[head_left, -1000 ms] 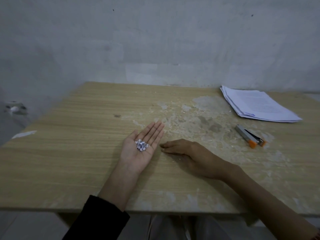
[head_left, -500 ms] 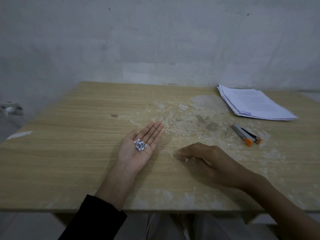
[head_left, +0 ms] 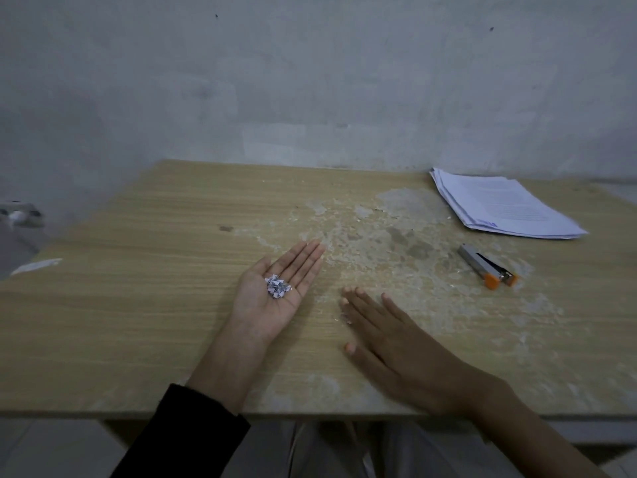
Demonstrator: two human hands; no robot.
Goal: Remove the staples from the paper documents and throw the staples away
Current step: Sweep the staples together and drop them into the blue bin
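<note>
a light wood-grain laminate table fills the middle of the frame, its far edge against a grey plastered wall that takes up the whole upper half; the wall is blotchy, with a paler band just above the table; a pale worn patch spreads over the table top from the centre toward the right, flaky and scuffed; the left hand lies palm up at centre frame, the back of it on the table, fingers straight and pressed together, nothing pinched; a small heap of silvery staples and white paper bits sits loose in its palm; a black sleeve covers that forearm at the lower left; the right hand is palm down at lower centre-right, fingers spread and straight, holding nothing; whether it touches the top or hovers just above it i cannot tell; a stack of white printed paper sheets lies at the upper right corner of the table; a grey metal stapling tool with orange ends lies just below it, apart from both hands; a white paper scrap lies at the table's left edge; the room is dim.
</note>
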